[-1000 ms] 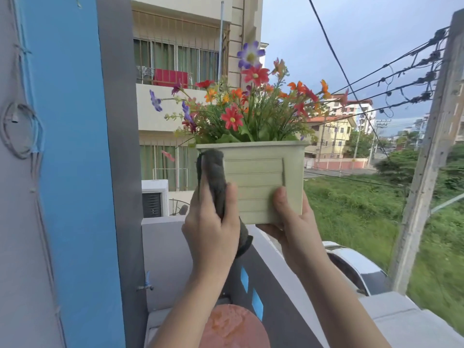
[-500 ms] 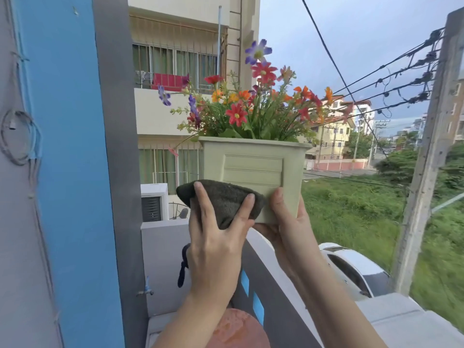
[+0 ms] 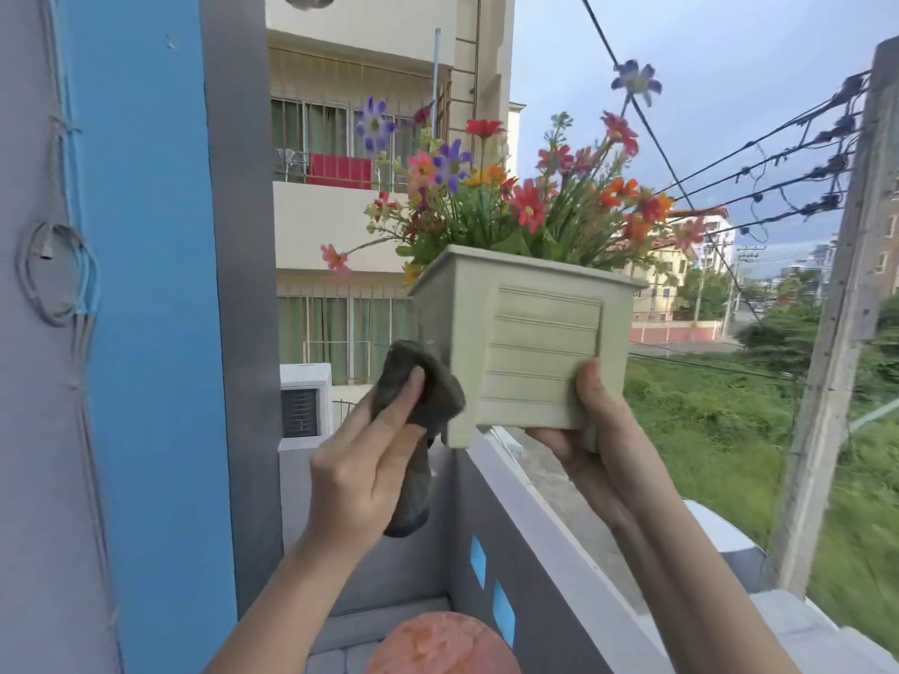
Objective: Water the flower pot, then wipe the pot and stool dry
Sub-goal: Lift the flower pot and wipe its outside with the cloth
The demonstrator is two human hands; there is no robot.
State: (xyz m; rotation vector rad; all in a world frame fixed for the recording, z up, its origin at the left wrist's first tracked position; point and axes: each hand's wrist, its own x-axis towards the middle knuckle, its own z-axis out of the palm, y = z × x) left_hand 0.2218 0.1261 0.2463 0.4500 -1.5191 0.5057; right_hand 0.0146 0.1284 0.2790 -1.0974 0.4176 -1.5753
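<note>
The right hand (image 3: 603,430) cups the flower pot (image 3: 535,342) at its 5 o'clock corner, thumb curled onto the front, holding it high above the stool (image 3: 438,647) at 6 o'clock so the left hand (image 3: 365,474), pinching a dark cloth (image 3: 438,386), can wipe its 8 o'clock side

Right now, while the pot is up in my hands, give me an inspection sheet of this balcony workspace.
Surface: reddish round stool at the bottom edge, partly cut off; flower pot not on it.
Job's things: flower pot held in the air, tilted; dark cloth against its left side.
Clutter: nothing seen.
Grippers: left hand grips the cloth; right hand holds the pot's lower right corner.
Cables: coiled cable on the left wall; power lines overhead.
Surroundings: balcony wall, apartment building, utility pole, grass.
</note>
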